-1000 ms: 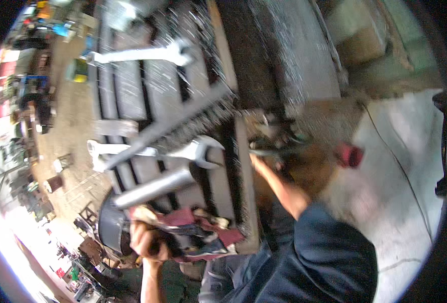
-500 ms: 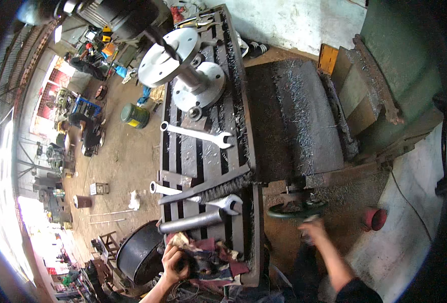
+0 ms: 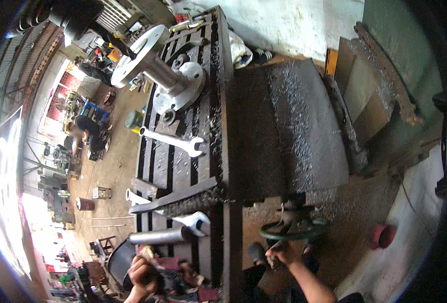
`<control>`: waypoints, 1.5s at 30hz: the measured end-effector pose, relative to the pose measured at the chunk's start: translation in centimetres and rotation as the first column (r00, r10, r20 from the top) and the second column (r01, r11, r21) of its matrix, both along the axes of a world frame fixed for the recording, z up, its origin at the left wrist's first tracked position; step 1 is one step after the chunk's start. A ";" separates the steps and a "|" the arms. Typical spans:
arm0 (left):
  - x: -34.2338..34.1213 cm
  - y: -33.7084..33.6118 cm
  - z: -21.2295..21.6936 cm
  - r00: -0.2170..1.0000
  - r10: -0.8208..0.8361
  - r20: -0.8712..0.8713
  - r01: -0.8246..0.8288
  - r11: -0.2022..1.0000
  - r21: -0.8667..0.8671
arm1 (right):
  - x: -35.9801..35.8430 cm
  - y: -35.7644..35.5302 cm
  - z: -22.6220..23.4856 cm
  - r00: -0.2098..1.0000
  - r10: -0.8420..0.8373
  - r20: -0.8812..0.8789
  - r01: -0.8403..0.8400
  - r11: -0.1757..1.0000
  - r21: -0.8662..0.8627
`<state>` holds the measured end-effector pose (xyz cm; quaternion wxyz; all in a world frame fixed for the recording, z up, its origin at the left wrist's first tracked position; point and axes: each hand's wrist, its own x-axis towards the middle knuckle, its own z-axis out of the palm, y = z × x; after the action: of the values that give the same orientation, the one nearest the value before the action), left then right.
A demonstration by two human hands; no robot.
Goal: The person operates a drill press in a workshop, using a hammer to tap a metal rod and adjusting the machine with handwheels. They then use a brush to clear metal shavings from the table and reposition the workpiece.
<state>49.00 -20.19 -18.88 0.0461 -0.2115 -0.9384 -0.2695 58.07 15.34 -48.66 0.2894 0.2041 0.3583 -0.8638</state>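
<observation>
Bare workshop floor point(image 3: 110, 177) spreads to the left of our long slotted machine table point(image 3: 173, 164), and a pale wall point(image 3: 294, 30) stands past the table's far end. Out on that floor, well apart from the table, we see another person point(image 3: 87, 132) sitting low. To the right of the table's near part, below a chip-strewn grey surface point(image 3: 304, 126), is the green-rimmed handwheel point(image 3: 294, 230). Our right hand point(image 3: 281, 252) is at the wheel's near edge, its fingers clasped on it. Our left hand point(image 3: 141, 272) is at the table's near left corner, beside a crumpled dark red rag point(image 3: 175, 267); its fingers are curled, but we cannot tell whether they close on anything. Going up the table from the rag, we have a metal cylinder point(image 3: 160, 236), an open-ended spanner point(image 3: 195, 221), a long brush point(image 3: 178, 197) and a combination spanner point(image 3: 170, 140). Toward the table's far end stands a flanged steel piece point(image 3: 170, 76), with a drill bit point(image 3: 122, 46) at its upper disc; whether they touch, we cannot tell.
</observation>
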 end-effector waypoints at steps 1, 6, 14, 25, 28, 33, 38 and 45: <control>0.1 -0.1 -0.1 0.995 0.089 0.033 -0.089 0.996 0.006 | -0.4 0.6 0.7 0.999 -0.002 -0.054 -0.002 0.997 -0.075; 0.8 0.4 -0.5 0.965 0.241 0.103 -0.247 0.968 0.044 | -1.6 0.5 1.2 0.995 0.049 0.086 -0.050 0.999 0.001; -0.2 1.7 -0.2 0.993 0.035 -0.109 -0.038 0.999 -0.022 | -0.4 1.0 -0.7 0.993 0.095 0.066 -0.089 0.992 -0.086; -0.1 0.9 0.0 0.998 -0.057 -0.039 0.058 0.998 0.037 | -0.5 0.4 -2.0 0.998 0.034 0.055 -0.055 0.899 0.435; 0.1 1.2 1.4 0.997 -0.075 0.011 0.071 0.976 0.208 | 0.2 2.0 -0.8 0.990 0.121 0.078 -0.143 0.862 0.487; 2.3 0.6 11.0 0.997 -0.003 0.071 -0.018 0.956 0.292 | 4.3 5.5 5.6 0.993 -0.108 0.052 0.024 0.603 0.797; 3.7 -6.4 25.9 0.772 -0.010 -0.635 0.158 0.971 0.177 | 7.5 4.6 18.8 0.912 -0.321 -0.257 0.394 0.501 0.771; 3.8 -12.2 29.6 0.775 -0.183 -0.605 0.318 0.940 0.123 | 2.2 -3.6 36.6 0.841 -0.108 -0.530 0.531 0.355 0.769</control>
<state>52.76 -32.37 10.73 0.3190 -0.4014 -0.8058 -0.2964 60.27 11.76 -12.09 -0.1215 0.2167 0.7621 -0.5979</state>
